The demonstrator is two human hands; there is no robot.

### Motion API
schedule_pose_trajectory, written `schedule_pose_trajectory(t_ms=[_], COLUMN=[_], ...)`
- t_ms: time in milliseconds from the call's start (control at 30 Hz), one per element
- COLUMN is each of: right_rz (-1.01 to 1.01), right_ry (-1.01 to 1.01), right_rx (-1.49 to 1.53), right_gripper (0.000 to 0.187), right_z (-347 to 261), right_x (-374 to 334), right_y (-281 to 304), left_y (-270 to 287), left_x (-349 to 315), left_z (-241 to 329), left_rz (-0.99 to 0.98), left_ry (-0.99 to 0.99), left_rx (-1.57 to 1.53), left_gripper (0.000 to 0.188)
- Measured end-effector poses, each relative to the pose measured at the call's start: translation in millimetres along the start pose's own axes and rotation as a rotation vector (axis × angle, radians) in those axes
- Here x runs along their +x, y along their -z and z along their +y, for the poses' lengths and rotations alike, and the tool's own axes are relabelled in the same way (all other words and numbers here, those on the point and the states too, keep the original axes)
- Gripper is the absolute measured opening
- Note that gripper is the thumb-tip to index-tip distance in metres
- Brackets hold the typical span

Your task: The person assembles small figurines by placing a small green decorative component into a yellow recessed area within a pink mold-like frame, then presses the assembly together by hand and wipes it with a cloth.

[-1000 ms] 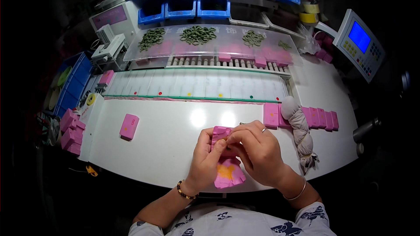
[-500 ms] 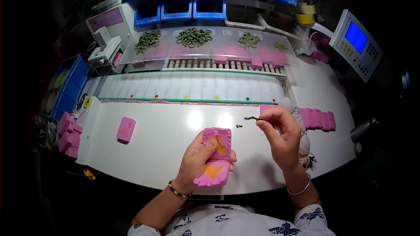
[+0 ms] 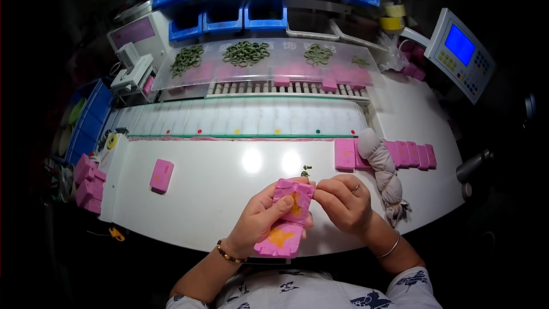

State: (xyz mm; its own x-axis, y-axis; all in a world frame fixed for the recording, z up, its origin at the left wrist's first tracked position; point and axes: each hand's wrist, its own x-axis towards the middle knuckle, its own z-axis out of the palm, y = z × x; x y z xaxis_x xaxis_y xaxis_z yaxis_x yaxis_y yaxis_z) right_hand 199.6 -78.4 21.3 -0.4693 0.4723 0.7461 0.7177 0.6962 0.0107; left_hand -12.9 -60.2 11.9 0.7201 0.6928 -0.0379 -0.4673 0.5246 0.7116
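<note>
A pink rubber mould point(image 3: 292, 226), folded open into two halves with orange-yellow stains inside, is gripped in my left hand point(image 3: 264, 216). My left thumb presses on its upper half while the fingers wrap behind. My right hand point(image 3: 346, 203) is closed in a pinch at the mould's upper right edge, fingertips touching or very near it. What lies between those fingertips is hidden. Just beyond the mould, small dark green pieces point(image 3: 305, 174) lie on the white table point(image 3: 211, 194).
One pink block point(image 3: 162, 175) lies at left, more pink blocks point(image 3: 345, 154) at right beside a twisted grey cloth bundle point(image 3: 384, 174). Green ring-like pieces point(image 3: 246, 53) rest on a clear shelf. Blue bins point(image 3: 266, 13) stand behind; a display panel point(image 3: 461, 51) is at far right.
My right hand has come down and left to the mould, and the thin green piece it held is no longer visible in its fingers. Another green piece now lies on the table.
</note>
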Motion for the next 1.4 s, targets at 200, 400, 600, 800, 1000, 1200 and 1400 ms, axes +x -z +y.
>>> schedule_pose_trajectory(t_ms=[200, 400, 600, 800, 1000, 1200, 1400], right_rz=[0.035, 0.041, -0.07, -0.163, -0.391, -0.218, -0.378], right_ry=[-0.259, -0.472, -0.634, -1.126, -1.343, -1.417, -1.359], right_rx=[0.332, 0.561, 0.691, 1.33, 1.737, 1.554, 1.33], right_gripper=[0.021, 0.019, 0.013, 0.011, 0.019, 0.022, 0.026], right_z=[-2, -3, -5, -2, 11, 8, 3], right_x=[2, -4, -7, -11, -22, -20, 0], right_y=[-3, -6, -1, -1, -3, -8, 1], left_y=[2, 1, -1, 2, 4, 3, 1], left_x=[-1, -3, -6, -8, -10, -7, -5], left_z=[0, 2, 7, 5, 4, 2, 3], left_rz=[-0.018, -0.005, -0.018, -0.022, -0.074, 0.014, 0.044], left_ry=[-0.03, -0.045, -0.057, -0.116, -0.153, -0.113, -0.156], left_rx=[0.133, 0.27, 0.346, 0.573, 0.675, 0.467, 0.482], left_gripper=[0.044, 0.042, 0.039, 0.038, 0.037, 0.04, 0.042])
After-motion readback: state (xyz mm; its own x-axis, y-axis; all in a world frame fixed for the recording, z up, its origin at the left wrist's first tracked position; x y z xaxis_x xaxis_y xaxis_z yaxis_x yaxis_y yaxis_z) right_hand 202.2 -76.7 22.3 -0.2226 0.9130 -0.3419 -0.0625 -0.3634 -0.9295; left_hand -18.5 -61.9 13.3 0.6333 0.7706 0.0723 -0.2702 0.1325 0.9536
